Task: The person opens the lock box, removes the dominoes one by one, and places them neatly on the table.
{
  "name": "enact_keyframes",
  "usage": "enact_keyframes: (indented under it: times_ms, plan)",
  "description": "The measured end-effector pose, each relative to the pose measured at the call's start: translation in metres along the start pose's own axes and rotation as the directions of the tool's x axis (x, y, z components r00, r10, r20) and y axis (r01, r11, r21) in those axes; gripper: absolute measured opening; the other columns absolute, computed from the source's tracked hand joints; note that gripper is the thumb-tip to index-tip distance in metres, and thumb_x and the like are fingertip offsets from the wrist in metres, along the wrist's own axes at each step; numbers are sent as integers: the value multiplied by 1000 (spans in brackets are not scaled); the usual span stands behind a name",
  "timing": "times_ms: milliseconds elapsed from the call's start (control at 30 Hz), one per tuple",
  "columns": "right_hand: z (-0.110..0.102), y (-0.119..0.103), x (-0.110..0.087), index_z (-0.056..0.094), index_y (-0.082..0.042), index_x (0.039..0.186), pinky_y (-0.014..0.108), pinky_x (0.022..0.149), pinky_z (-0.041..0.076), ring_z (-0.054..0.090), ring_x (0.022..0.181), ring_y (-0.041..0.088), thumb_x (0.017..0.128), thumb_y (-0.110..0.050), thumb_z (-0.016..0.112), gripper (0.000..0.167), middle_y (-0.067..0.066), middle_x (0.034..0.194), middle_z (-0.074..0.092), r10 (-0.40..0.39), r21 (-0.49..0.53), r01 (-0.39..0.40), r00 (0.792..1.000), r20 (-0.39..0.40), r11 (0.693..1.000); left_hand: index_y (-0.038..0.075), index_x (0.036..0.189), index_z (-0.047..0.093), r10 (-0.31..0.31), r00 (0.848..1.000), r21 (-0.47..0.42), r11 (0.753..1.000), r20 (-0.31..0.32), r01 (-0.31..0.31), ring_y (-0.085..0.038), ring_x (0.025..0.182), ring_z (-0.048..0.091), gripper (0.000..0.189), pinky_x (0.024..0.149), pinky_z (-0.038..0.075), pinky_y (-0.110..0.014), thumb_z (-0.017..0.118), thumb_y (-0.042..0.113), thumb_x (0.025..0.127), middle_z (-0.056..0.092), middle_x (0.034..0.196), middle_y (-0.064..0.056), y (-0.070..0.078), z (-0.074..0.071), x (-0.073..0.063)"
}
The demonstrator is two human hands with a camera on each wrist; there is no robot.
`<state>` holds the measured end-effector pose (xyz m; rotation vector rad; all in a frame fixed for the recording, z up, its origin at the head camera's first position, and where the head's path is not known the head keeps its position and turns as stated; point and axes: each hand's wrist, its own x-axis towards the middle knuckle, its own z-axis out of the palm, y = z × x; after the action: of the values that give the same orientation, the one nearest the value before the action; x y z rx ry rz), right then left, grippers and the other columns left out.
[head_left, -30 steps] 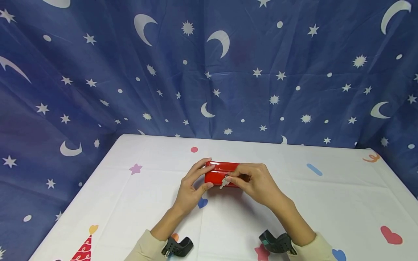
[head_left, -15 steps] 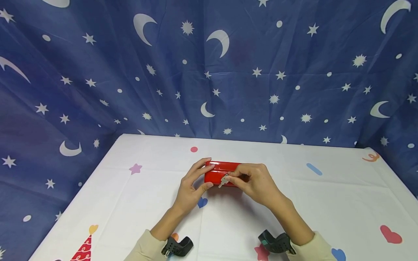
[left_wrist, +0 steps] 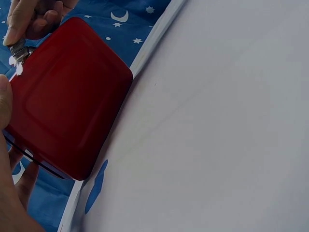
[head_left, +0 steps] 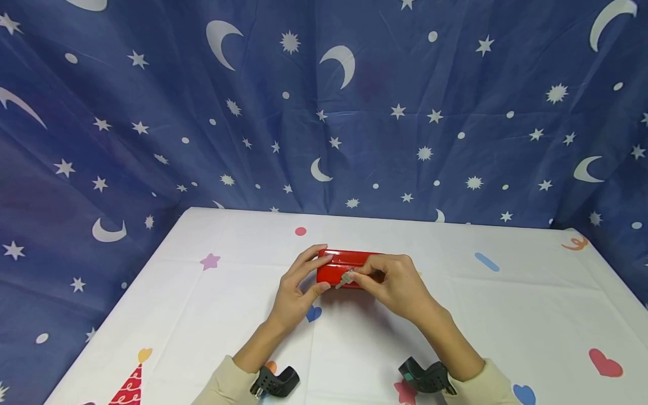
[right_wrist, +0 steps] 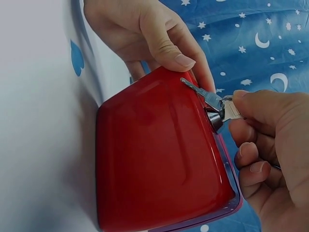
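Observation:
A glossy red metal box (head_left: 349, 257) rests on the table. My left hand (head_left: 295, 293) holds its left end, thumb on the front edge and fingers over the top. On the right, my right hand (head_left: 397, 284) pinches a key (right_wrist: 231, 111) between thumb and forefinger at the box's silver lock cylinder (right_wrist: 214, 121). How deep that key sits in the lock is hidden. A second key (right_wrist: 198, 90) hangs from the same ring, lying across the box's edge near the left thumb (right_wrist: 181, 60). In the left wrist view, the keys (left_wrist: 18, 58) show at the box's upper corner.
A white tablecloth (head_left: 253, 242) printed with hearts, stars and a party hat covers the table. Behind it hangs a blue curtain (head_left: 374, 140) with moons and stars. Each wrist wears a black camera mount, such as the right one (head_left: 427, 376).
The dangling key has swung a little to the left and up as the right fingers turn slightly. The left hand and the box stay in place.

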<state>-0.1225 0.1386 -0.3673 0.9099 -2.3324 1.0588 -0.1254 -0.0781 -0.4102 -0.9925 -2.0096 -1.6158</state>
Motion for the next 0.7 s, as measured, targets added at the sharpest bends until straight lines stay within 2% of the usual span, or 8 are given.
enact_keyframes:
  times_ms: [167, 333, 500, 700]
  plan:
    - [0, -2, 0, 60, -16, 64, 15, 43, 39, 42, 52, 1, 77, -10, 80, 25, -12, 61, 54, 3, -14, -3, 1000, 3, 1000, -8, 122, 58, -2, 1000, 1, 1000, 0, 2, -38, 126, 43, 48, 102, 42, -33, 70, -14, 76, 46, 134, -27, 0, 0, 0]
    - [0, -3, 2, 59, -17, 69, 17, 46, 42, 45, 56, 3, 78, -13, 80, 23, -11, 67, 56, 1, -30, -1, 1000, 17, 1000, -8, 122, 58, -4, 1000, 0, 1000, -3, 4, -38, 126, 43, 47, 102, 42, -33, 70, -14, 76, 46, 134, -27, 0, 0, 0]
    - [0, -1, 2, 63, -16, 78, 18, 50, 46, 49, 62, 7, 76, -11, 82, 20, -8, 74, 55, -30, -39, 30, 1000, 5, 999, -7, 122, 58, -7, 1000, 2, 1000, -3, 7, -38, 126, 43, 47, 102, 42, -33, 70, -13, 77, 46, 134, -26, 1, 0, 0]
    - [1, 0, 2, 66, -14, 87, 19, 56, 48, 51, 68, 7, 73, -10, 84, 23, -7, 78, 57, -79, -54, 78, 997, -3, 995, -8, 122, 58, -9, 1000, -1, 1000, 0, 9, -38, 126, 43, 47, 103, 41, -34, 70, -13, 77, 46, 134, -27, 1, 0, 0]
